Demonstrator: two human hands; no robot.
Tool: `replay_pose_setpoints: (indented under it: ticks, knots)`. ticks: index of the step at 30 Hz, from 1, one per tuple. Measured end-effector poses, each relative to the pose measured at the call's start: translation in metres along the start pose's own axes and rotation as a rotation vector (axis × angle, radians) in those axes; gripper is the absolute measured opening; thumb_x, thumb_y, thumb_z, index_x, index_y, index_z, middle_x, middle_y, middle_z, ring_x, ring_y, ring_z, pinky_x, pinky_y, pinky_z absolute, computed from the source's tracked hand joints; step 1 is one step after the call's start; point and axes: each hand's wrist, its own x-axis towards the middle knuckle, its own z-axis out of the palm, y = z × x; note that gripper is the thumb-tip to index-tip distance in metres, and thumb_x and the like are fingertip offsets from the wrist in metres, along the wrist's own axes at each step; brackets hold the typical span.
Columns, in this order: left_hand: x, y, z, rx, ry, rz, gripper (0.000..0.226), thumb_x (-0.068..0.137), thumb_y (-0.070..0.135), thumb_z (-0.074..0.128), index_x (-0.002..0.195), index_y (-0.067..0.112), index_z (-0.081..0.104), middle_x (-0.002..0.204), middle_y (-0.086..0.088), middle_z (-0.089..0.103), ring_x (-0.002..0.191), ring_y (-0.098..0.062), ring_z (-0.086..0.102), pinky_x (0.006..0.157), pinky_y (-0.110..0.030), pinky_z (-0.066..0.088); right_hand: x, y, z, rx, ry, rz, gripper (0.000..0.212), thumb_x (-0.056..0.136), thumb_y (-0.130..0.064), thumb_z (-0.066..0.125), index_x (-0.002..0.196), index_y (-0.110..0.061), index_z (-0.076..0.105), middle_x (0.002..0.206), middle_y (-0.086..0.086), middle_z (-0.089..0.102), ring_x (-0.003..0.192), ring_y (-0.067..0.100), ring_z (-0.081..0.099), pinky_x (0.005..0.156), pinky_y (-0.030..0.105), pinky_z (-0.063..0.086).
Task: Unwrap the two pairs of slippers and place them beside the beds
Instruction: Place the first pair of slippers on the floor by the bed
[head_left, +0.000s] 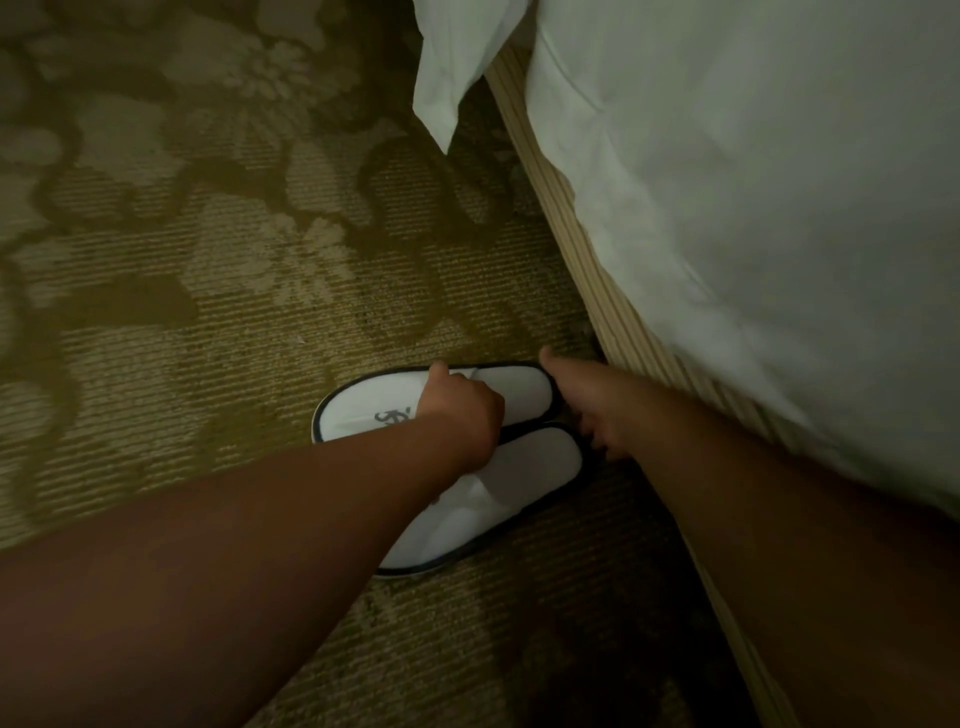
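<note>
Two white slippers with dark trim lie side by side on the carpet beside the bed. The far slipper (374, 402) shows a dark logo; the near slipper (467, 514) lies partly under my left forearm. My left hand (460, 415) rests on top of the pair where they meet, fingers curled over the far slipper's upper. My right hand (587, 410) is at the heel ends, its fingers touching the slippers' right edge, close to the bed base. No wrapping shows in view.
The bed (753, 208) with white bedding fills the right side, and its ribbed wooden base (571, 249) runs diagonally down to the floor. A sheet corner (441, 93) hangs at the top. Patterned olive carpet (182, 260) spreads to the left.
</note>
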Motion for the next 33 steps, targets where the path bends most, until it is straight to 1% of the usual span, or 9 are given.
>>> replay_pose_setpoints:
  ticks: [4, 7, 11, 17, 21, 28, 33]
  knots:
    - [0.0, 0.0, 0.001, -0.017, 0.024, 0.004, 0.026, 0.093, 0.038, 0.05, 0.113, 0.024, 0.057, 0.114, 0.0, 0.063, 0.108, -0.022, 0.056, 0.101, -0.04, 0.029, -0.004, 0.016, 0.003, -0.007, 0.002, 0.093, 0.088, 0.093, -0.073, 0.034, 0.159, -0.017, 0.017, 0.164, 0.012, 0.022, 0.145, 0.034, 0.028, 0.115, 0.047, 0.025]
    - [0.0, 0.0, 0.002, -0.026, 0.026, -0.002, 0.026, 0.092, 0.039, 0.051, 0.112, 0.025, 0.058, 0.113, 0.0, 0.063, 0.106, -0.021, 0.056, 0.1, -0.039, 0.029, -0.005, 0.014, 0.003, 0.04, -0.019, 0.128, 0.092, 0.09, -0.076, 0.035, 0.159, -0.017, 0.016, 0.163, 0.014, 0.022, 0.145, 0.037, 0.028, 0.114, 0.053, 0.026]
    - [0.0, 0.001, 0.001, -0.016, 0.029, -0.011, 0.026, 0.092, 0.037, 0.05, 0.113, 0.024, 0.057, 0.113, 0.0, 0.063, 0.106, -0.021, 0.056, 0.1, -0.039, 0.03, -0.005, 0.011, 0.003, 0.044, -0.021, 0.169, 0.096, 0.088, -0.079, 0.035, 0.159, -0.017, 0.017, 0.163, 0.015, 0.022, 0.145, 0.038, 0.027, 0.115, 0.056, 0.024]
    - [-0.002, 0.003, -0.004, -0.009, 0.019, -0.026, 0.027, 0.093, 0.037, 0.049, 0.116, 0.025, 0.056, 0.117, 0.0, 0.062, 0.109, -0.021, 0.056, 0.099, -0.039, 0.031, -0.007, 0.014, 0.002, 0.046, -0.015, 0.163, 0.096, 0.087, -0.08, 0.036, 0.158, -0.018, 0.019, 0.163, 0.015, 0.023, 0.144, 0.039, 0.028, 0.114, 0.056, 0.026]
    - [-0.002, 0.004, -0.009, 0.011, -0.026, -0.036, 0.03, 0.093, 0.039, 0.049, 0.118, 0.025, 0.056, 0.12, 0.0, 0.061, 0.111, -0.021, 0.055, 0.099, -0.039, 0.032, -0.008, 0.017, 0.003, 0.07, -0.024, 0.154, 0.096, 0.085, -0.081, 0.038, 0.158, -0.02, 0.019, 0.163, 0.013, 0.023, 0.146, 0.037, 0.026, 0.116, 0.058, 0.024]
    - [0.0, 0.008, -0.013, 0.004, -0.022, -0.047, 0.028, 0.093, 0.038, 0.048, 0.116, 0.024, 0.057, 0.119, 0.0, 0.062, 0.111, -0.022, 0.055, 0.1, -0.04, 0.03, -0.011, 0.025, 0.001, 0.092, -0.017, 0.144, 0.096, 0.086, -0.08, 0.039, 0.159, -0.021, 0.02, 0.162, 0.011, 0.026, 0.145, 0.035, 0.028, 0.115, 0.053, 0.025]
    - [0.001, 0.013, -0.014, 0.015, -0.037, -0.038, 0.032, 0.094, 0.04, 0.046, 0.12, 0.025, 0.055, 0.122, 0.0, 0.06, 0.115, -0.022, 0.054, 0.102, -0.042, 0.029, -0.009, 0.028, 0.002, 0.09, 0.0, 0.133, 0.095, 0.086, -0.08, 0.04, 0.159, -0.023, 0.018, 0.164, 0.01, 0.022, 0.146, 0.035, 0.025, 0.115, 0.055, 0.024]
